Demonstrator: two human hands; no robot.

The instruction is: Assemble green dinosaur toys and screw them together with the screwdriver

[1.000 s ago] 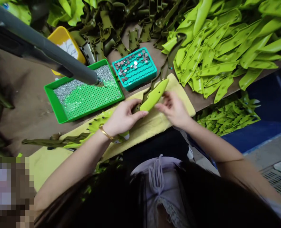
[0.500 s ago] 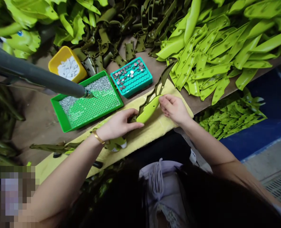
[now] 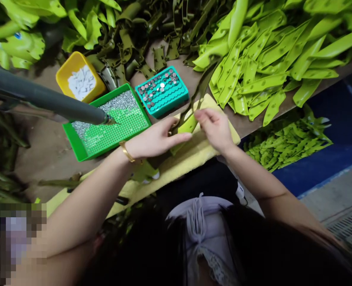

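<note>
Over the yellow cloth, my left hand (image 3: pixel 156 137) grips the lower end of a curved lime-green plastic piece (image 3: pixel 188 124), its thumb lying across the front. A dark olive, jagged plastic strip (image 3: pixel 204 84) runs along the back of that piece and sticks out past its upper end. My right hand (image 3: pixel 215 129) is closed in a pinch at the right end of the green piece, by the strip. Its fingertips cover what they pinch. Below my left wrist, a green toy part with white tips (image 3: pixel 147 172) lies on the cloth, partly hidden.
Beyond the yellow cloth (image 3: pixel 190 159) stand a green tray (image 3: pixel 116 139) of small metal screws, a turquoise tray (image 3: pixel 166 95) of round metal pieces, and a yellow tub (image 3: pixel 63 75) of white bits. A grey pole (image 3: pixel 59 99) crosses the left. Lime-green pieces (image 3: pixel 256 79) are heaped at right.
The green piece and olive strip have tilted steeper between my hands. My left hand has shifted to the right and covers more of the piece. My right hand has moved slightly up and left.
</note>
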